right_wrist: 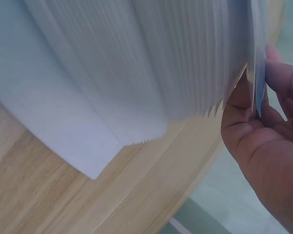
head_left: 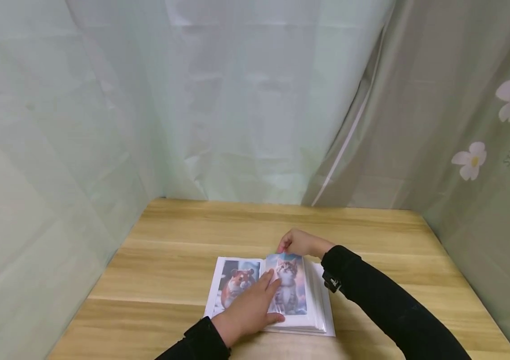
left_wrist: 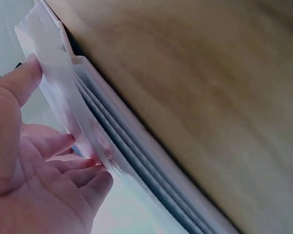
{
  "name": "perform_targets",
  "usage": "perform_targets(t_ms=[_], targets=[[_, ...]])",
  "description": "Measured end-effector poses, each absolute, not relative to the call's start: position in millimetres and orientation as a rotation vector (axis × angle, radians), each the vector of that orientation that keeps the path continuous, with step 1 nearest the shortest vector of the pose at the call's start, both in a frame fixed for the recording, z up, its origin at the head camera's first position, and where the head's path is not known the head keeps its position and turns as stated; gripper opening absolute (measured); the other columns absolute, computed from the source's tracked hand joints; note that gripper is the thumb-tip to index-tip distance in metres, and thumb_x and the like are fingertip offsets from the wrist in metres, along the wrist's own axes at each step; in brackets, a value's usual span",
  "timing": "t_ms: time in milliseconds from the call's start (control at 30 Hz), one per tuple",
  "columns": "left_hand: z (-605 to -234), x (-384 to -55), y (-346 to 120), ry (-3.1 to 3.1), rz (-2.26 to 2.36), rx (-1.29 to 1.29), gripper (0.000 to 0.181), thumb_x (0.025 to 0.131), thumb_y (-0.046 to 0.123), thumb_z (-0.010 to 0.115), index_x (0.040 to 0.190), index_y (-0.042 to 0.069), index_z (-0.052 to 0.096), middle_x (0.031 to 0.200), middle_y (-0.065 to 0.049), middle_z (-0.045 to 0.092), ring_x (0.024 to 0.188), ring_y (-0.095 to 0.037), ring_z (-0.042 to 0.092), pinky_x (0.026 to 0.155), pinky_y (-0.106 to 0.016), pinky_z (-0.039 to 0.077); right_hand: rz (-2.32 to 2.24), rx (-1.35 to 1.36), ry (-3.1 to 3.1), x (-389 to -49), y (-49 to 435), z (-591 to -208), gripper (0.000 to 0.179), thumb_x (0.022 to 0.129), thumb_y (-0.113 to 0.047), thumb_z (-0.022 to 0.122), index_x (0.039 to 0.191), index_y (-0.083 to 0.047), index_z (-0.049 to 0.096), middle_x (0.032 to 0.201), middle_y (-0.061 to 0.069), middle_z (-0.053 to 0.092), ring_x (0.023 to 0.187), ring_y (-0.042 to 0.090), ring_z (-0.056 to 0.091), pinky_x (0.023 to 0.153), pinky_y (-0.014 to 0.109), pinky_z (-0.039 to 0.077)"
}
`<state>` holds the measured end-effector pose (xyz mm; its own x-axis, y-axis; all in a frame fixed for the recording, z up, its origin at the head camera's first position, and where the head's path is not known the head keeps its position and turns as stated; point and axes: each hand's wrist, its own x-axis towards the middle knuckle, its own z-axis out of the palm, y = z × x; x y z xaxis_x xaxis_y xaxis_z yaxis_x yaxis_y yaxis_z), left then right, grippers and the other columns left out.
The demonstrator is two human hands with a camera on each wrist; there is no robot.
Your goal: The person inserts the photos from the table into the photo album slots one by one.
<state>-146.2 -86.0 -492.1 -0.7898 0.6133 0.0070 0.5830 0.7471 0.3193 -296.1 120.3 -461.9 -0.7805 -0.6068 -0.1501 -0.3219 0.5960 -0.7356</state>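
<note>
A photo album (head_left: pixel 329 320) with white pages lies spread on the table. On its left page is a hamster picture (head_left: pixel 242 280); on the right page is a kitten photo (head_left: pixel 293 290), its top edge by the page's upper edge. My left hand (head_left: pixel 250 310) rests across the middle of the album, fingers extended, fingertips touching the kitten page. In the left wrist view the thumb (left_wrist: pixel 27 80) touches the page edges. At the top, my right hand (head_left: pixel 300 243) pinches the kitten photo's upper edge, and the right wrist view shows thumb and fingers (right_wrist: pixel 278 117) at a thin bluish edge.
The wooden table (head_left: pixel 169 260) extends around the album on all sides. Pale curtains (head_left: pixel 246 100) hang behind and at both sides, with white printed flowers (head_left: pixel 470 161) at the right. Many layered page edges (right_wrist: pixel 136 122) fan out beside the right hand.
</note>
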Motion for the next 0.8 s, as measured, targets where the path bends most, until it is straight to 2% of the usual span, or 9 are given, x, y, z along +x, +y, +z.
perform_targets(t_ms=[200,567,800], targets=[[-491,-148,-87,2.822,0.458,0.952,0.086,0.088,0.054,0.069,0.153,0.007,0.038,0.161,-0.022,0.026,0.141,-0.035,0.039,0.111,-0.044,0.040,-0.980,-0.729,2.424,-295,120,-459,0.022,0.088,0.012,0.061,0.092,-0.002,0.077,0.090,0.003,0.074,0.081,0.010,0.061,0.075,0.025,0.053],[-489,-147,-85,2.808,0.463,0.947,0.084,0.088,0.054,0.070,0.153,0.008,0.040,0.161,-0.022,0.026,0.143,-0.034,0.037,0.111,-0.044,0.040,-0.906,-0.869,2.440,-290,119,-457,0.020,0.088,0.010,0.064,0.087,-0.004,0.079,0.086,0.001,0.074,0.078,0.006,0.060,0.072,0.020,0.051],[-488,-145,-85,2.805,0.470,0.933,0.084,0.088,0.053,0.070,0.152,0.007,0.042,0.160,-0.022,0.028,0.143,-0.034,0.037,0.111,-0.044,0.041,-0.841,-0.989,2.527,-284,117,-459,0.020,0.088,0.008,0.065,0.086,-0.005,0.079,0.085,-0.001,0.074,0.080,0.005,0.062,0.076,0.021,0.052]])
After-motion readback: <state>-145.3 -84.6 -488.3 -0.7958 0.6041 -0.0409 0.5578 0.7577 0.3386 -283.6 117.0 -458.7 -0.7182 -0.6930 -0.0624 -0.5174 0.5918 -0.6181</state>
